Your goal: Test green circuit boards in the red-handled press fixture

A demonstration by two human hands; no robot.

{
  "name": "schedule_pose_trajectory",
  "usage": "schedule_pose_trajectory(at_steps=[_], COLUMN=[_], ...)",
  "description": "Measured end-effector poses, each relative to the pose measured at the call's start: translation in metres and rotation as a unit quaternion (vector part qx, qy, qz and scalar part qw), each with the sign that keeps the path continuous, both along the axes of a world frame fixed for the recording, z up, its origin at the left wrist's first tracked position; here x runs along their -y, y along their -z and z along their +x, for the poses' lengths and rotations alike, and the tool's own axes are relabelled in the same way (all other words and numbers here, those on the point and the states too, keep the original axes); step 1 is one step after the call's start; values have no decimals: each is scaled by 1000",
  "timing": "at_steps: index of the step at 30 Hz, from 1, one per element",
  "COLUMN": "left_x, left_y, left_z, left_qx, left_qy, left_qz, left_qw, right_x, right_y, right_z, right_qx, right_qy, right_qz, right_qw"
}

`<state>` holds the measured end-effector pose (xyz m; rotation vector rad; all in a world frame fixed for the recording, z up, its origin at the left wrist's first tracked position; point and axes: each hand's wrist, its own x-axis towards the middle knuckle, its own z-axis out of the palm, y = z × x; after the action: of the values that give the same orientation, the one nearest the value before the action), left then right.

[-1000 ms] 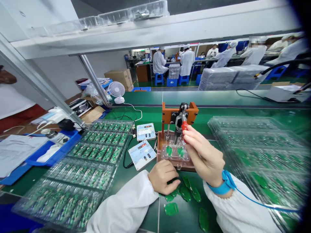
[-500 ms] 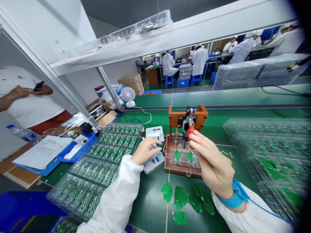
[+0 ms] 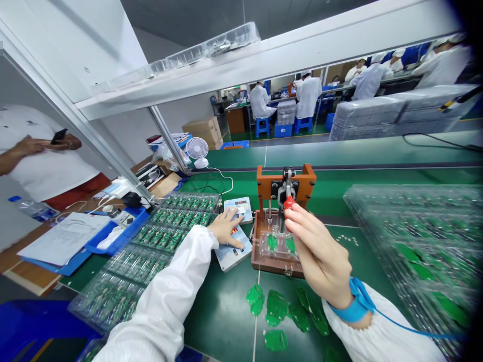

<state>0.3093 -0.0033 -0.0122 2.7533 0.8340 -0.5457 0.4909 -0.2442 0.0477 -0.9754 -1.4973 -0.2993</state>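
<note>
My right hand [image 3: 320,251], with a blue wrist strap, is closed around the red handle [image 3: 289,203] of a toggle clamp on an orange-framed test fixture [image 3: 263,182]. Under the clamp, two green circuit boards [image 3: 271,242] sit in a clear holder above the brown base. My left hand [image 3: 225,229] lies over two pale electronic boxes, fingers spread and holding nothing. It partly covers the red digits on the nearer box [image 3: 231,255]; its fingertips reach the farther box [image 3: 241,205]. Several loose green boards [image 3: 276,304] lie in front of the fixture.
Clear trays of circuit boards [image 3: 175,229] stand at the left, and stacked clear trays [image 3: 418,221] at the right. Small pale pieces [image 3: 347,240] lie beside the fixture. A white fan [image 3: 197,151] stands behind. A person with a phone [image 3: 59,136] is at far left.
My left hand has come down onto the boxes and its fingers have spread apart. My right hand stays on the red handle. The view has shifted slightly.
</note>
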Motion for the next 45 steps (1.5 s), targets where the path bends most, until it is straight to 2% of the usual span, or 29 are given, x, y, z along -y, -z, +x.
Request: schedule_pose_trajectory(at_steps=[11,16,23,31,45], left_x=[2,-3,-6,-9,-7], left_y=[-3,-6,-7,-3,-6], left_z=[3,-7,-18,-18,-15], left_qx=[-23,14,-13,-21,-32], left_qy=[-5,-21,-22,-6,-11], left_qz=[-4,-22,-26,-29,-31], left_qw=[1000,999,999,999,999], right_x=[-3,-4,-5,-5,-6], right_y=[4,4,4,3,3], right_z=[-4,-5,-6,-5,-6], right_qx=[-10,-8,-8,-3,1], right_qy=[2,3,13,13,15], right_qz=[17,15,16,18,24], right_qw=[1000,1000,1000,1000,1000])
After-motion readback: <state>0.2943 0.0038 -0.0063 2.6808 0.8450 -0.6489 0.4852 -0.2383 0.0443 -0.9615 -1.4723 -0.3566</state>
